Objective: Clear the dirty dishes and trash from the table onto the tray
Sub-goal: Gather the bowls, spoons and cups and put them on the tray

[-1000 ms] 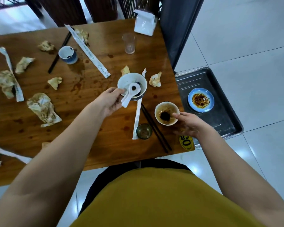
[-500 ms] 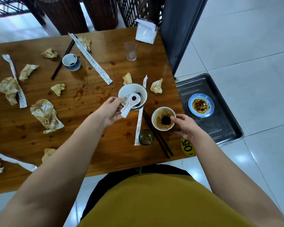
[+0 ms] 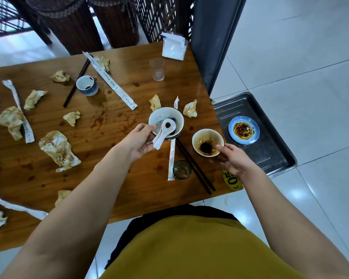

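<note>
My left hand (image 3: pixel 139 140) grips the near-left rim of a white bowl (image 3: pixel 174 117) with a white spoon (image 3: pixel 163 133) lying in it, handle toward me. My right hand (image 3: pixel 233 160) holds the near-right rim of a smaller bowl (image 3: pixel 207 142) with brown sauce residue. Both bowls are near the wooden table's (image 3: pixel 109 174) right edge. A dark metal tray (image 3: pixel 270 156) sits on the floor to the right, with a blue sauce-stained plate (image 3: pixel 243 130) on it.
Black chopsticks (image 3: pixel 194 168), a small glass cup (image 3: pixel 182 169) and a paper sleeve (image 3: pixel 172 158) lie between my hands. Crumpled napkins (image 3: pixel 57 149), a blue cup (image 3: pixel 87 85), a clear glass (image 3: pixel 157 69) and a tissue pack (image 3: pixel 173 47) are spread farther off.
Both hands have stayed on their bowls. My right hand's fingers have slid further round the sauce bowl's rim. The view has tilted up slightly.
</note>
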Action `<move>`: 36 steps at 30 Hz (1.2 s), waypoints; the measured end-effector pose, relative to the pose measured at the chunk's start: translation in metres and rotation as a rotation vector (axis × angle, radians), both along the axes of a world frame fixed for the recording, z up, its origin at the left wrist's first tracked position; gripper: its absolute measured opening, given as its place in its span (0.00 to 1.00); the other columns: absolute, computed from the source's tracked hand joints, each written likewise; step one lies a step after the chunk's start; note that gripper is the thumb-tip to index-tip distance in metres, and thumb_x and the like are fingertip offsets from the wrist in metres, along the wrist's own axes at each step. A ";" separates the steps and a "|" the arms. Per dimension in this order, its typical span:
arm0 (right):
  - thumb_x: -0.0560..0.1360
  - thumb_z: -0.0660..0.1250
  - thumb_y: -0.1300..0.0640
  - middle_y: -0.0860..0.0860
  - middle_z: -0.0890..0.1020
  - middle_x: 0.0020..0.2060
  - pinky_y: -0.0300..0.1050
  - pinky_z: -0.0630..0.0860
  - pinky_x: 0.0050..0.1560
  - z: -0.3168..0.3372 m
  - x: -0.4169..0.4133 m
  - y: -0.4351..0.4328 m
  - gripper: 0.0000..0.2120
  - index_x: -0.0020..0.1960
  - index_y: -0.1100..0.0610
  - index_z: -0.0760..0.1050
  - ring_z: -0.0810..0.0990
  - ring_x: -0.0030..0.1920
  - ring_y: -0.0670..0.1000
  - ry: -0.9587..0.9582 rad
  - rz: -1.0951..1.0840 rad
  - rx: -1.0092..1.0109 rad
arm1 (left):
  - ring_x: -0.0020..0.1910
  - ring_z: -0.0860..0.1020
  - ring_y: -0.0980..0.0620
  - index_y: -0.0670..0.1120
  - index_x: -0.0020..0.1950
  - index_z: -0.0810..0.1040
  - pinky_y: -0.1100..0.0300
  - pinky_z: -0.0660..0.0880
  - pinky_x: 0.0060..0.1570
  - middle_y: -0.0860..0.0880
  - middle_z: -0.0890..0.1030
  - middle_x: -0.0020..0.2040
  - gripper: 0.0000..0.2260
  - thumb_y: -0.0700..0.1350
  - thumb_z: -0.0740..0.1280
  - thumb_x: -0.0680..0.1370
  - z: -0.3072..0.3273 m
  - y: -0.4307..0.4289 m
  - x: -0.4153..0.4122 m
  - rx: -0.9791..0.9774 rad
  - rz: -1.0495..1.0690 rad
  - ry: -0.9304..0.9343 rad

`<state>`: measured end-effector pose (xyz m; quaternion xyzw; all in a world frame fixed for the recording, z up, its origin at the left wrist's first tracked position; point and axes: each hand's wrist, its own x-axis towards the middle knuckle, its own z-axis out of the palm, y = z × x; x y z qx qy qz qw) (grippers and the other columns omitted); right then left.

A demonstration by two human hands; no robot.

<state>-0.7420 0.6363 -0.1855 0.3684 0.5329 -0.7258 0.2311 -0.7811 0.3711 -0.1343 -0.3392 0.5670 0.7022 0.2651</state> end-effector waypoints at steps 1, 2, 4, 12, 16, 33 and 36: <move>0.78 0.64 0.64 0.59 0.80 0.49 0.52 0.82 0.42 0.001 0.002 0.000 0.16 0.65 0.62 0.69 0.81 0.46 0.55 0.018 -0.020 -0.015 | 0.47 0.81 0.48 0.49 0.52 0.73 0.60 0.80 0.29 0.42 0.77 0.54 0.03 0.45 0.66 0.80 0.001 0.000 0.000 0.004 -0.007 0.002; 0.78 0.64 0.64 0.58 0.81 0.48 0.52 0.82 0.45 0.003 0.005 0.000 0.15 0.64 0.60 0.69 0.82 0.45 0.55 0.034 -0.039 -0.024 | 0.47 0.81 0.48 0.49 0.52 0.73 0.60 0.81 0.30 0.42 0.78 0.54 0.03 0.45 0.66 0.79 0.002 0.000 0.000 0.009 -0.011 0.001; 0.78 0.63 0.65 0.57 0.83 0.42 0.52 0.82 0.44 0.006 0.009 0.000 0.10 0.59 0.57 0.72 0.84 0.40 0.55 0.056 -0.094 -0.054 | 0.53 0.82 0.46 0.50 0.52 0.73 0.59 0.82 0.34 0.42 0.78 0.56 0.04 0.46 0.66 0.79 0.006 0.000 0.000 0.014 -0.021 0.000; 0.79 0.61 0.66 0.60 0.84 0.37 0.53 0.81 0.40 0.022 0.041 -0.004 0.07 0.52 0.56 0.74 0.85 0.34 0.56 0.118 -0.314 -0.142 | 0.46 0.81 0.47 0.49 0.50 0.72 0.58 0.81 0.34 0.42 0.76 0.59 0.05 0.47 0.67 0.79 0.014 0.005 0.005 0.037 -0.150 0.061; 0.79 0.62 0.65 0.60 0.78 0.38 0.52 0.83 0.37 0.028 0.060 -0.004 0.06 0.53 0.57 0.75 0.84 0.35 0.56 0.116 -0.400 -0.121 | 0.43 0.78 0.49 0.50 0.51 0.72 0.62 0.78 0.25 0.44 0.76 0.56 0.05 0.47 0.67 0.79 0.018 0.015 0.006 -0.003 -0.231 0.073; 0.79 0.61 0.65 0.62 0.83 0.38 0.52 0.82 0.33 0.060 0.151 0.049 0.03 0.51 0.61 0.72 0.84 0.33 0.59 0.214 -0.675 -0.109 | 0.50 0.79 0.47 0.50 0.53 0.71 0.63 0.78 0.28 0.42 0.78 0.56 0.05 0.48 0.65 0.80 0.055 0.099 0.033 0.017 -0.482 0.178; 0.79 0.61 0.65 0.64 0.81 0.44 0.55 0.82 0.40 0.064 0.180 0.073 0.02 0.50 0.62 0.72 0.84 0.34 0.60 0.225 -0.720 -0.103 | 0.45 0.80 0.49 0.48 0.58 0.71 0.63 0.79 0.29 0.42 0.80 0.53 0.08 0.47 0.65 0.80 0.061 0.128 0.055 0.040 -0.506 0.197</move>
